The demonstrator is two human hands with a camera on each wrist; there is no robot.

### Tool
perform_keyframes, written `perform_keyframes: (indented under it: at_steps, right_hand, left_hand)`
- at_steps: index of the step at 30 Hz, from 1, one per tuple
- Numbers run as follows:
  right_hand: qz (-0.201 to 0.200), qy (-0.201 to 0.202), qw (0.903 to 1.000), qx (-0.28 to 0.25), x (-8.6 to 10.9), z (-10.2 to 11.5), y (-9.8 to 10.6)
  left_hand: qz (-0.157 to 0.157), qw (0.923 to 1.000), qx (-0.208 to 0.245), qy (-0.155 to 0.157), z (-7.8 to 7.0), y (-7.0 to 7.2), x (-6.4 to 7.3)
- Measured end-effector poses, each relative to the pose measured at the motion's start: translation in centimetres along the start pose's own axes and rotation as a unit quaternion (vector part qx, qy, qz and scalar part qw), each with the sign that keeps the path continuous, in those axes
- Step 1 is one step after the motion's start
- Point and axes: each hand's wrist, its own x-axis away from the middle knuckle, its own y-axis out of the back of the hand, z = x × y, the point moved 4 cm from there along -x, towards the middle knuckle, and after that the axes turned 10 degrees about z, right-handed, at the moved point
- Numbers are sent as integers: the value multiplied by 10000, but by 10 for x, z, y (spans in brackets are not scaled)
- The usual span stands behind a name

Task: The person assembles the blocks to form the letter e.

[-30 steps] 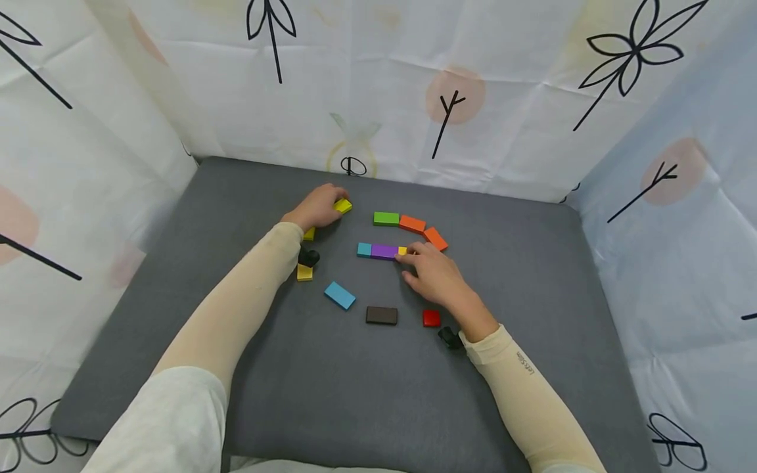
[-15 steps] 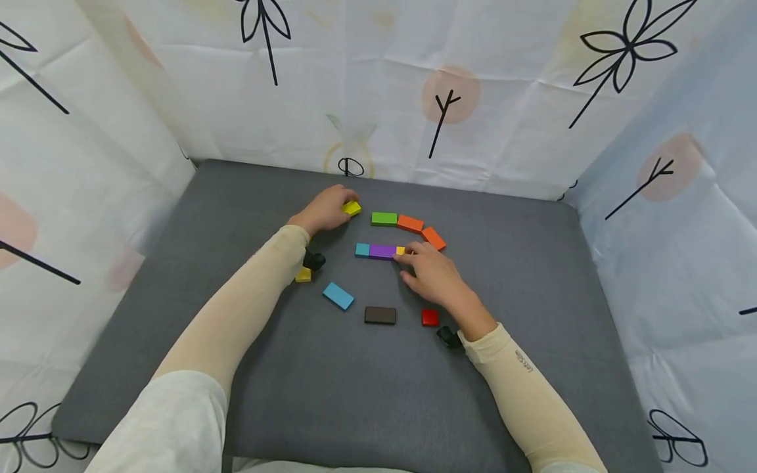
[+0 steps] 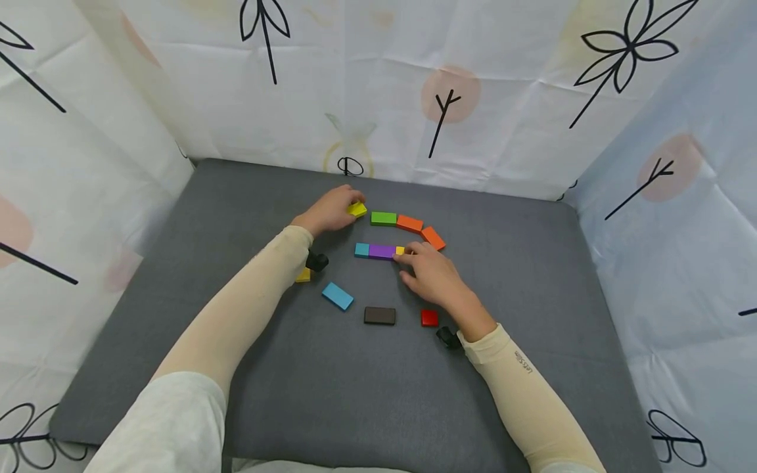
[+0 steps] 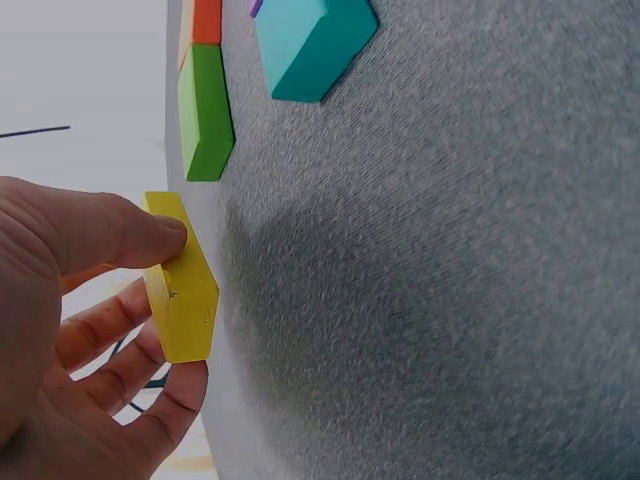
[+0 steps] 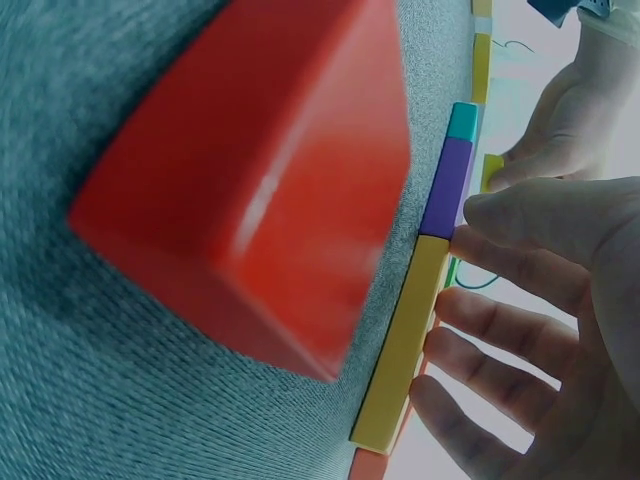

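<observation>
My left hand [image 3: 332,211] pinches a yellow block [image 4: 190,300] between thumb and fingers, just left of a green block [image 3: 384,219]. Two orange blocks [image 3: 409,223] continue from the green one, bending toward me. Nearer to me, a teal block [image 3: 362,249], a purple block [image 3: 382,252] and a darker yellow block [image 5: 405,350] lie end to end. My right hand [image 3: 434,272] covers much of that darker yellow block in the head view. Seen from the right wrist, its fingers are spread loosely along the block's far side, fingertips right at it.
Closer to me on the grey table [image 3: 355,394] lie a blue block [image 3: 338,296], a dark brown block [image 3: 380,316] and a red block [image 3: 429,318]. Another yellow block [image 3: 303,275] is partly hidden by my left wrist. Printed cloth [image 3: 384,131] encloses the table's back and sides.
My left hand has moved right with the yellow block, bringing it close to the green block's left end. My right hand has stayed in place.
</observation>
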Motion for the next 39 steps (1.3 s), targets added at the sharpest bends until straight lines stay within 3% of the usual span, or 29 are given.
perform_keyframes:
  at_steps: [21, 39]
  right_hand:
    - [-32, -15, 10000, 32, 2, 1, 0]
    - [-30, -35, 10000, 10, -1, 1, 1]
  left_hand:
    - [335, 9994, 69, -53, -15, -10, 3]
    - [474, 9988, 89, -60, -10, -13, -1]
